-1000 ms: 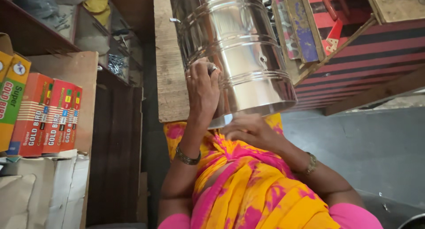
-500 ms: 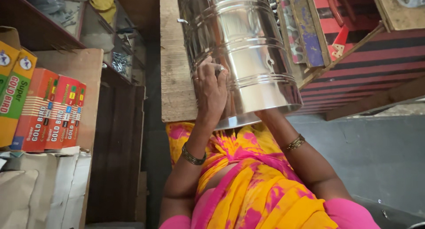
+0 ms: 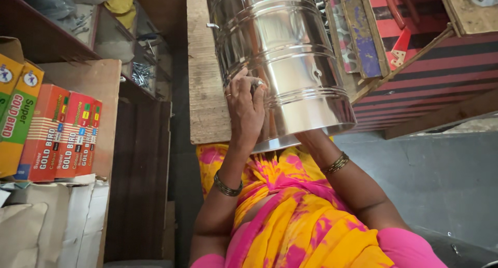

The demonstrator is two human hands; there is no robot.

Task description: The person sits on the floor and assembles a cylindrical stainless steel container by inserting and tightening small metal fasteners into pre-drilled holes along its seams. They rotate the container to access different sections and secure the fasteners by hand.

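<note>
A large shiny steel drum (image 3: 282, 55) lies tilted on a wooden workbench (image 3: 205, 92), with its open end toward me. My left hand (image 3: 246, 110) presses flat against the drum's outer wall near the rim and holds it steady. It has rings on its fingers and a bangle at the wrist. My right forearm (image 3: 337, 167), with gold bangles, reaches up under the rim into the drum. The right hand itself is hidden inside. My yellow and pink garment fills the lower middle.
Red and yellow cardboard boxes (image 3: 62, 133) stand on a shelf at the left, above white sacks (image 3: 46, 221). Screws and small hardware (image 3: 137, 73) lie in shelf compartments behind. Painted wooden boards (image 3: 358, 34) and a red striped surface (image 3: 441, 66) are at the right, above a grey floor (image 3: 441, 185).
My right hand, seen below the drum's rim a second ago, has gone up inside the drum. My left hand stays on the drum's side.
</note>
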